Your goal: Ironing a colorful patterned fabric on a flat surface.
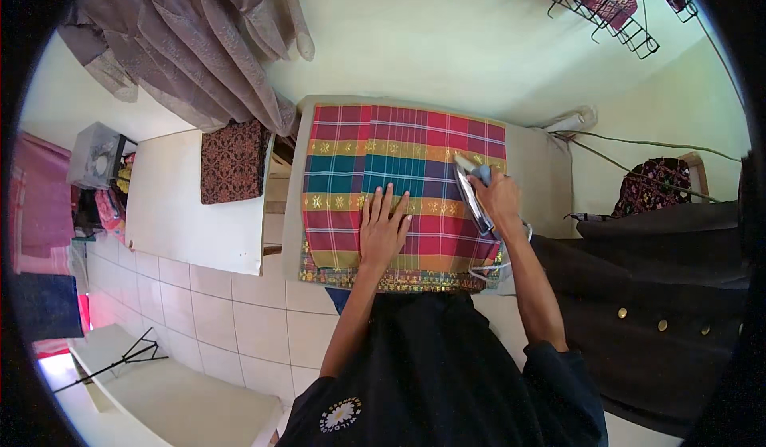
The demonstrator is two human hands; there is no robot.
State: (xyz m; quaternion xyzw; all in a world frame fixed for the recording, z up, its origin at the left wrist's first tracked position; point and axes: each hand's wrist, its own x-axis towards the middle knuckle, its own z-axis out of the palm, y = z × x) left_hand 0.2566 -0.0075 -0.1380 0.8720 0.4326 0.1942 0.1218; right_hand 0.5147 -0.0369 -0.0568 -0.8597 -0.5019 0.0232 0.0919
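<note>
A plaid cloth [435, 244] in red, green and gold lies spread over a padded beige table [538, 160] in front of me. My left hand [384, 228] rests flat on the middle of the cloth, its fingers stretched out and somewhat apart. Near the cloth's right edge, my right hand [500, 200] grips the handle of a clothes iron [472, 201]. The iron appears tipped, with its shiny metal side facing left and its nose pointing away from me. Whether its plate touches the cloth is hard to tell. A pale cord runs from it near my right wrist.
To the left stands a white table [187, 224] bearing a folded brown patterned cloth [231, 162]. Mauve garments [191, 40] hang at the upper left. A dark garment with gold buttons [638, 279] lies at right. A black wire rack [590, 16] is on the wall.
</note>
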